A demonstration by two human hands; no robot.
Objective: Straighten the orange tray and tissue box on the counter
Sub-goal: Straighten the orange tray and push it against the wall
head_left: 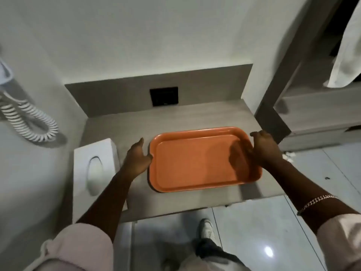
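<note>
Both hands are at the orange tray [195,163], which lies flat on the grey wood-grain counter [117,122], right of centre, its long sides running left to right and slightly skewed. The left hand [136,159] sits at the tray's left short edge, fingers loosely spread, thumb just touching the rim; no grip closed there. The right hand [263,147] covers the far right corner, fingers curled over the rim; the blur makes it hard to say whether they clamp it or only rest on it. A chain bracelet [318,201] shows on the right forearm. The white tissue box [95,165] stands at the counter's left end, near the left hand, untouched. A black wall socket [164,95] sits on the back panel beyond.
</note>
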